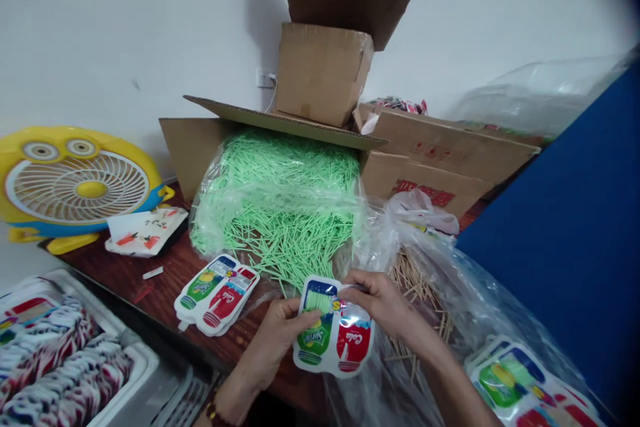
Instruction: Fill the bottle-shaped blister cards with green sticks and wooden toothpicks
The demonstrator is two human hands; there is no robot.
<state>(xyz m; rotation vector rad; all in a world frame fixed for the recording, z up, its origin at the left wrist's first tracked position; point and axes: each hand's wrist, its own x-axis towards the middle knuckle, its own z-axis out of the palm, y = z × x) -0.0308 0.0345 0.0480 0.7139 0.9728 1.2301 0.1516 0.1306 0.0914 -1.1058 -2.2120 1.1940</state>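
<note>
I hold a small plastic pouch (333,332) printed with a green bottle and a red cola bottle, just above the table's front edge. My left hand (277,337) grips its left side, thumb laid on the green half. My right hand (383,303) pinches the pouch's top right corner, fingers pressed together. Green sticks show inside the green half. Just behind lies a big clear bag of green sticks (280,207), spilling out of an open cardboard box (200,140).
A stack of like pouches (217,292) lies left of my hands; more pouches (520,380) lie at the lower right. Brown wooden sticks (420,287) lie in clear plastic. A yellow fan (75,183), a white tray of packets (65,347), cardboard boxes (435,153), a blue panel (565,240).
</note>
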